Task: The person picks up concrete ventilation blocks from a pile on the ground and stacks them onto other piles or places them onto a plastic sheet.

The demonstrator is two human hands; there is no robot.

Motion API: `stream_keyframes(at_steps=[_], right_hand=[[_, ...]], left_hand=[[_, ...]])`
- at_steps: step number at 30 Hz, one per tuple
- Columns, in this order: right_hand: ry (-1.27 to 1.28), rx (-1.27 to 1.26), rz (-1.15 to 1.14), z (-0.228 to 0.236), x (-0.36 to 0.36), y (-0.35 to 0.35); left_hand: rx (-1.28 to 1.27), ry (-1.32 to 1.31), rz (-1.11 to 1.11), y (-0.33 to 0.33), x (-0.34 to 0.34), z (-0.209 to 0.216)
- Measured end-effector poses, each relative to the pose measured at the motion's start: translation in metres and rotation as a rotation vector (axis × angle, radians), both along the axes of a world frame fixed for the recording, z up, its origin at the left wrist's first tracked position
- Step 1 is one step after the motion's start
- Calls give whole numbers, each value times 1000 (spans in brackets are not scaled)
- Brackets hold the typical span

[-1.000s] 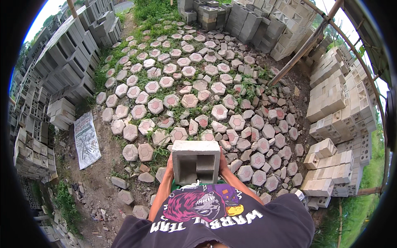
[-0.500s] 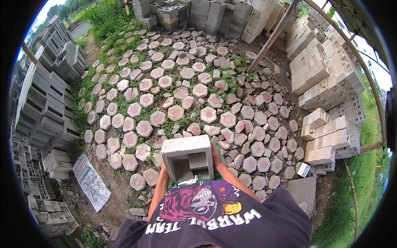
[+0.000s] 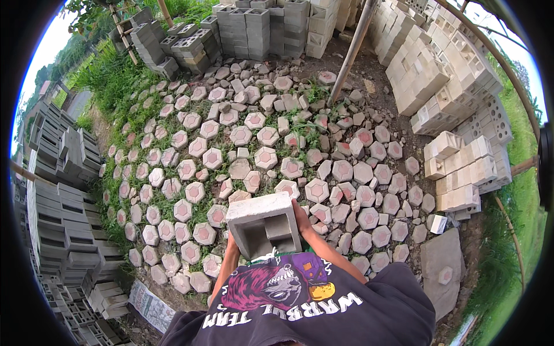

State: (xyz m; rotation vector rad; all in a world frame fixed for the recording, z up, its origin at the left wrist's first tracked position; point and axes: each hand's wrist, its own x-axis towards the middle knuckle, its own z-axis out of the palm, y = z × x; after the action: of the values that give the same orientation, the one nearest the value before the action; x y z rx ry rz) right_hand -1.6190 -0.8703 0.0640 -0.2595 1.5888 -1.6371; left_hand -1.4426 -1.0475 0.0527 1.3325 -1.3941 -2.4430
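Observation:
A pale grey hollow concrete block [image 3: 259, 209] is held in front of my torso, its open cavity turned toward me. Against its left side is my left hand [image 3: 232, 240], fingers mostly hidden behind the block. On the right side my right hand [image 3: 300, 215] grips it near the upper corner, with the fingertips out of sight. Both forearms reach forward past my dark printed T-shirt [image 3: 306, 305]. Below and beyond the block lie hexagonal paving stones [image 3: 266, 157] with reddish centres.
Grey block stacks [image 3: 63, 213] line the left, and more grey stacks [image 3: 248, 32] stand at the far side. Pale block stacks [image 3: 461, 167] rise on the right. A slanting wooden pole [image 3: 352, 52] stands ahead. A flat concrete slab [image 3: 441, 254] and a printed sheet [image 3: 149, 304] lie on the ground.
My view has shifted forward over the ground, so the printed sheet and left stacks sit lower in the picture. The block remains between both hands in nearly the same place before me.

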Motion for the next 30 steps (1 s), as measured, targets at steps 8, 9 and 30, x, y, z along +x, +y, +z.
stream_keyframes(at_steps=[8, 9, 30], right_hand=[[-178, -147, -239, -42, -134, -62], [-153, -143, -268, -42, -147, -69], [-322, -374, -813, -64, -474, -351]], left_hand=[[-22, 9, -86, -94, -149, 8], [-18, 13, -95, -105, -165, 6], [-122, 6, -405, -445, -609, -60]])
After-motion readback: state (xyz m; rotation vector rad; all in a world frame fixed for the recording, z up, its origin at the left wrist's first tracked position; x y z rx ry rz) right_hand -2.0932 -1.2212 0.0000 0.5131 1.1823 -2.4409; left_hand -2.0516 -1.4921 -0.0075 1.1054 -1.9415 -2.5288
